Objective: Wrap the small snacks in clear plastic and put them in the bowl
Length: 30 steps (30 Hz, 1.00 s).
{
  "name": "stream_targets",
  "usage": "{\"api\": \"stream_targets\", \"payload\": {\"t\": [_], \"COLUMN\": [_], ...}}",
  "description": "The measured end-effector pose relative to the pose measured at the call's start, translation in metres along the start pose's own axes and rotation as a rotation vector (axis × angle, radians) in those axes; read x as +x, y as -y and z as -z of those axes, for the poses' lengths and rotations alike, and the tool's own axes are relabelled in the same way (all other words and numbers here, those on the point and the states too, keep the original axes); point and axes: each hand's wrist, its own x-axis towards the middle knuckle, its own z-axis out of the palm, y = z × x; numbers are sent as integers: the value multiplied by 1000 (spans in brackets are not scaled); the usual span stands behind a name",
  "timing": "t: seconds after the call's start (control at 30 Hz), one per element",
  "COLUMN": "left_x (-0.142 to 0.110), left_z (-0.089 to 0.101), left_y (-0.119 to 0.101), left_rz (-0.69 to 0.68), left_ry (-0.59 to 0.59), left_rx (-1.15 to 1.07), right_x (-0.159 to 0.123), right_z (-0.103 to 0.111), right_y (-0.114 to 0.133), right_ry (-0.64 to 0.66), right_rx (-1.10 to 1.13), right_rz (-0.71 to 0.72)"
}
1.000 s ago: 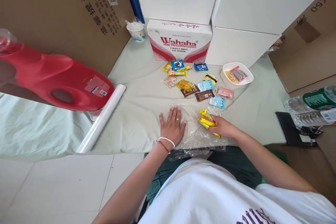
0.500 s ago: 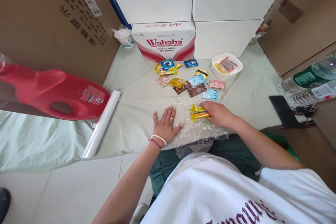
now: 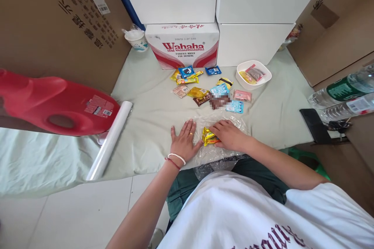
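My left hand lies flat with fingers spread on the cloth, its thumb side over the edge of a crinkled sheet of clear plastic film. Wrapped around yellow snack packets, my right hand rests low over the middle of that film. The palm and fingers partly cover the packets, so how many there are is hidden. Farther back lie several small wrapped snacks, among them a yellow packet, a pink packet and a light blue packet.
A white bowl with packets stands back right, beside a Wahaha carton. On the left are a roll of film and a red jug. At right lie a black phone and plastic bottles.
My right hand has moved left and nearer to me with the yellow packets, bringing them down over the middle of the film. My left hand stays in place.
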Motion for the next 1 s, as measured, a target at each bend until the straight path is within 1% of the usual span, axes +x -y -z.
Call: {"api": "stream_targets", "payload": {"t": [0.17,0.3,0.47,0.57,0.67,0.87,1.0], "left_x": [1,0,0,1,1,-3,-6], "left_z": [1,1,1,1,1,0,0], "left_y": [0,-1,-1,-2,0,12,16], "left_rz": [-1,5,11,12,7,7,22], "left_ry": [16,26,37,39,43,52,40], "left_rx": [-6,-3,-3,3,4,-29,-43], "right_x": [0,-8,-13,-10,-6,-8,-9], "right_z": [-3,-6,-3,-2,-4,-7,-5], "right_y": [5,-2,-10,-6,-2,-3,-5], "right_ry": [-19,-9,7,-16,-9,-55,-60], "right_rx": [-86,-96,-86,-86,-92,-21,-11], "right_rz": [55,73,66,103,129,117,57]}}
